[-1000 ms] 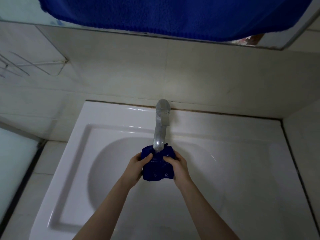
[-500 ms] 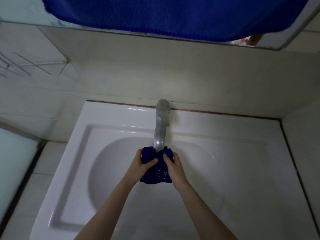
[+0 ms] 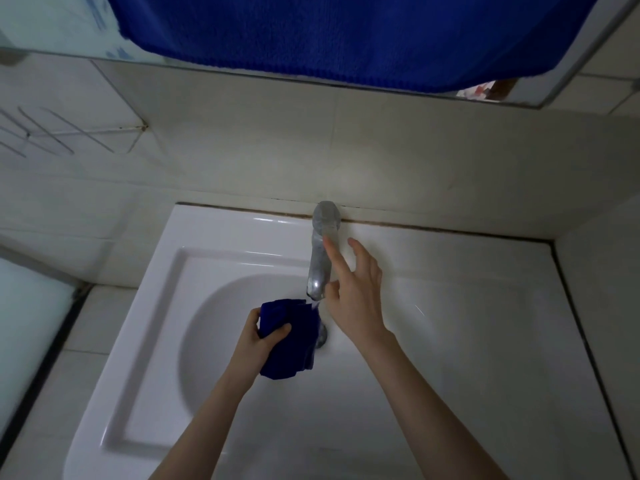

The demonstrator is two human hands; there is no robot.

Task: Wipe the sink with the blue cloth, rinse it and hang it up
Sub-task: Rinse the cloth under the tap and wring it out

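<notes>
A white sink (image 3: 214,244) fills the lower view, with a metal tap (image 3: 320,251) at its back edge. My left hand (image 3: 258,336) grips a bunched dark blue cloth (image 3: 294,344) over the basin, just below and left of the spout. Beside the tap's right side my right hand (image 3: 353,292) is lifted, fingers spread and empty, fingertips against or just short of the tap body. Part of the drain (image 3: 322,336) shows behind the cloth.
A large blue towel (image 3: 346,36) hangs across the top, above the tiled wall (image 3: 242,140). A wire rack (image 3: 52,133) is fixed on the left wall. Tiled ledges flank the sink on both sides.
My right hand has let go of the cloth and risen to the tap. The left hand alone now holds the cloth, shifted slightly left of the spout.
</notes>
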